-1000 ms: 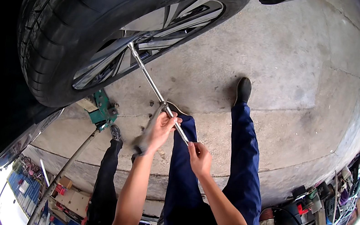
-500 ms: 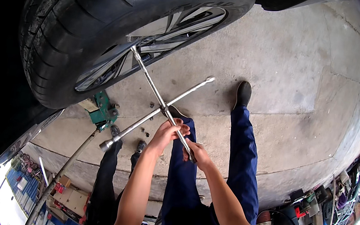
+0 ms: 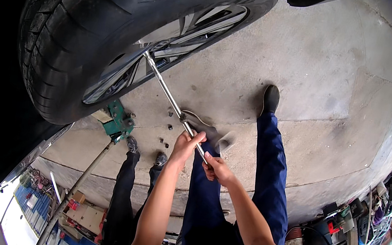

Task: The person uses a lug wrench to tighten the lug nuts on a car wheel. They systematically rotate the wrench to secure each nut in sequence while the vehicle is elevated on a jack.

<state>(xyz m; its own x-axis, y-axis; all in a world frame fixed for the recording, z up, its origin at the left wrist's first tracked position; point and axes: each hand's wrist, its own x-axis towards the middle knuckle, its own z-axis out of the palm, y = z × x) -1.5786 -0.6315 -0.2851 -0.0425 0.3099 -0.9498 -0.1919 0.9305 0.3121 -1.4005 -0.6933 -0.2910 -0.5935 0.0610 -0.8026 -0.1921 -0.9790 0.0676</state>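
Steel and bright, the cross-shaped lug wrench [image 3: 169, 96] runs slantwise from the wheel [image 3: 159, 62] down to the person's hands. Its far end sits at the hub of the alloy rim, inside the black tyre [image 3: 83, 31]; its near end is blurred where the cross arms turn.

Left hand [image 3: 186, 144] is curled loosely around the wrench shaft just below the blurred crossing, fingers wrapped over the bar. Right hand [image 3: 217, 168] is closed around the lower end of the same shaft, just beside the left one, thumb toward the wheel.

On the concrete floor [image 3: 322, 80] below the tyre stands a green jack [image 3: 118, 120], with its long grey handle [image 3: 73, 190] reaching toward the lower left. Several small dark lug nuts [image 3: 167, 127] lie loose on the floor near the jack.

Blue trouser legs [image 3: 269, 173] belong to the person, one black shoe [image 3: 270, 99] planted well ahead. A second person in black trousers [image 3: 121, 197] stands just beside the jack.

At the lower left, a cardboard box [image 3: 87, 217] sits on the floor; its contents cannot be made out. Along the right rim lies a clutter of tools and cans [image 3: 342, 223], too small to tell apart.
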